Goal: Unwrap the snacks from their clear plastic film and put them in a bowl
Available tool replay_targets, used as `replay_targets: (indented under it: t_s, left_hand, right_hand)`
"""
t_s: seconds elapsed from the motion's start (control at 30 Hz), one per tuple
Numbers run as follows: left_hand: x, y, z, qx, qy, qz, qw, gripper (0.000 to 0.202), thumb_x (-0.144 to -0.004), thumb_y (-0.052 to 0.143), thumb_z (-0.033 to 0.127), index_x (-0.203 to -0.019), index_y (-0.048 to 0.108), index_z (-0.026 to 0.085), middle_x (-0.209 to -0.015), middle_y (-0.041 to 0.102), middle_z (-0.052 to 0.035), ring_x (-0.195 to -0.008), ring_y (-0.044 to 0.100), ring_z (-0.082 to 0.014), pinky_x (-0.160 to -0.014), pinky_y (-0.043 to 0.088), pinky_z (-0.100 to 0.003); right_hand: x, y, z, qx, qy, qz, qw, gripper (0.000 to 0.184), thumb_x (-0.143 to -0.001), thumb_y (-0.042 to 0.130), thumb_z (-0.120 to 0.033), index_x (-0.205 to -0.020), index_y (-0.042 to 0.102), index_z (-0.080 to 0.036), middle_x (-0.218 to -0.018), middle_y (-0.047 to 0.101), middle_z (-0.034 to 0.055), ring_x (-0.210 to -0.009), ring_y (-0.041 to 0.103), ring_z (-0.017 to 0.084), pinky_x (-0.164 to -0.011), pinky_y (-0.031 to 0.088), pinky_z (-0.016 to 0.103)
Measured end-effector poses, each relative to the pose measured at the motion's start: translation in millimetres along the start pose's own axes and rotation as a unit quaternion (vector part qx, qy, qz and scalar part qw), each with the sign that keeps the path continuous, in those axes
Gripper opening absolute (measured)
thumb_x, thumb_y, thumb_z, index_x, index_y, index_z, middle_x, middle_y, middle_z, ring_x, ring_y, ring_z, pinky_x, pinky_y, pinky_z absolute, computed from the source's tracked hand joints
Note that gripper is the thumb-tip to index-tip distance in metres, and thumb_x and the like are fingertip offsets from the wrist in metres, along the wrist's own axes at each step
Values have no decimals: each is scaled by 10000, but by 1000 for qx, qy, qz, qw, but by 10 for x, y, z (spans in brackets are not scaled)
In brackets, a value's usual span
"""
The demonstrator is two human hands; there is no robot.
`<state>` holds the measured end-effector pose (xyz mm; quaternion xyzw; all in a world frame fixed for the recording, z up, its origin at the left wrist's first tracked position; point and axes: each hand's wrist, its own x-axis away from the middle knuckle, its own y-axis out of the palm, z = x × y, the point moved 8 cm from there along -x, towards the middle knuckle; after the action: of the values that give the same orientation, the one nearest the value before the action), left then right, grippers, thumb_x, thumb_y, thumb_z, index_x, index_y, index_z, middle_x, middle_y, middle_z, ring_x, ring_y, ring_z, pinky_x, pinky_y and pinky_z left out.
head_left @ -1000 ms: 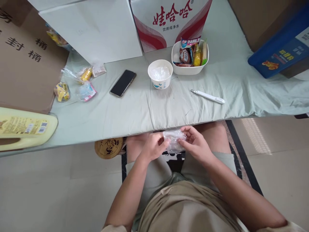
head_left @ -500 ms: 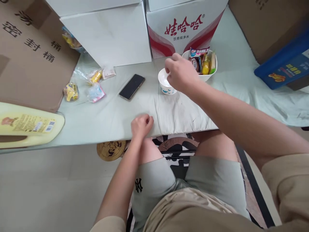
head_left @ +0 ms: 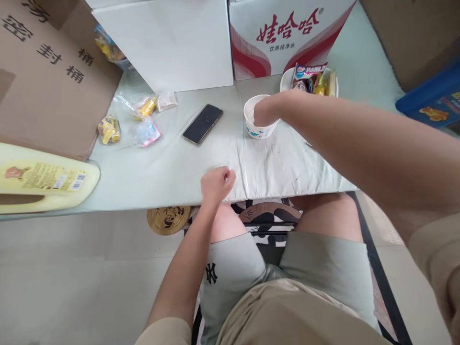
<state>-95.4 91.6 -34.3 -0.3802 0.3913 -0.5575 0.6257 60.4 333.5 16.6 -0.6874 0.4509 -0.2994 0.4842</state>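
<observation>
My right hand (head_left: 266, 111) reaches across the table and dips into a white paper cup (head_left: 261, 131); its fingertips are hidden inside the cup. My left hand (head_left: 216, 184) rests at the near edge of the pale green tablecloth (head_left: 161, 167), curled into a loose fist, and whatever is in it is hidden. Just behind the cup stands a white bowl (head_left: 286, 79) filled with wrapped snacks. A dark phone (head_left: 202, 124) lies face up to the left of the cup.
Several small snack packets (head_left: 145, 132) lie at the left. A yellow jug (head_left: 43, 184) lies on its side at the left edge. A cardboard box (head_left: 53, 72), a white box (head_left: 168, 43) and a red-and-white carton (head_left: 287, 33) line the back; a blue box (head_left: 431, 100) is far right.
Both hands held a clear wrapper over my lap. My right hand then reached out and has sunk into the cup. My left hand moved up to the table edge, closed.
</observation>
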Motion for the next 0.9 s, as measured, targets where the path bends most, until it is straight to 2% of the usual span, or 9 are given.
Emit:
replay_targets:
  t_s: [0.07, 0.17, 0.23, 0.37, 0.47, 0.57, 0.67, 0.77, 0.9]
  left_hand:
    - [2, -10, 1, 1, 3, 7, 1000, 358, -898, 547, 308, -584, 403, 215, -594, 521, -15, -616, 467, -167, -602, 237, -324]
    - [4, -32, -6, 12, 0, 21, 1000, 337, -885, 547, 316, -589, 420, 216, -597, 513, -12, -596, 448, -161, -595, 235, -319]
    - [5, -46, 1, 27, 4, 27, 999, 332, -876, 539, 323, -590, 409, 216, -586, 488, -3, -577, 414, -151, -592, 231, -315]
    - [-5, -71, -26, 87, 6, 28, 996, 370, -864, 526, 350, -569, 349, 214, -541, 398, 19, -549, 344, -131, -584, 224, -311]
    - [-55, -91, -197, 195, -38, 21, 980, 350, -862, 515, 344, -565, 377, 219, -523, 336, 36, -528, 337, -125, -561, 258, -296]
    - [-179, -233, -533, 291, -97, 36, 951, 201, -860, 509, 263, -665, 509, 211, -581, 435, 30, -566, 444, -135, -578, 372, -278]
    - [-321, -770, -1066, 198, -151, 184, 951, 85, -804, 624, 164, -860, 563, 183, -814, 586, -13, -775, 576, -163, -754, 495, -297]
    - [-438, -1350, -1550, 31, -175, 298, 938, 528, -712, 758, 96, -1175, 502, 95, -1266, 576, -141, -1225, 521, -265, -1136, 401, -426]
    - [-655, -1588, -2135, -21, -232, 252, 939, 1011, -627, 874, 77, -1449, 289, 23, -1589, 318, -232, -1501, 284, -363, -1284, 179, -503]
  right_hand:
    - [278, -137, -139, 3, -2, 1, 1000, 679, -1018, 303, -502, -560, 556, -69, -804, 624, 46, -987, 653, 166, -741, 412, 310]
    - [1011, -419, -313, -12, -44, 167, 985, 295, -962, 524, -365, -794, 655, -161, -875, 667, 67, -918, 619, 193, -734, 424, 299]
    - [1523, -263, -264, -12, -20, 164, 986, 233, -956, 477, -303, -919, 665, -170, -828, 659, 71, -764, 570, 192, -678, 372, 309]
    - [2145, 398, -217, 14, -40, 22, 999, 275, -957, 431, -281, -867, 657, -154, -854, 689, 126, -770, 540, 219, -716, 328, 344]
    - [2224, 567, -199, 41, -43, 7, 998, 300, -976, 411, -288, -898, 664, -147, -918, 710, 138, -815, 539, 230, -755, 305, 358]
    - [2183, 549, -207, 70, -39, 12, 997, 299, -983, 415, -287, -911, 667, -143, -915, 709, 131, -801, 521, 229, -745, 282, 363]
    - [2176, 533, -235, 87, -47, 15, 995, 288, -984, 428, -278, -895, 665, -143, -906, 708, 127, -803, 517, 231, -742, 268, 366]
    - [2196, 550, -246, 98, -52, 23, 994, 268, -973, 445, -271, -879, 663, -146, -891, 705, 126, -796, 513, 235, -735, 256, 371]
    - [2207, 572, -242, 102, -51, 31, 993, 281, -975, 433, -275, -859, 658, -152, -853, 690, 122, -776, 502, 236, -724, 249, 372]
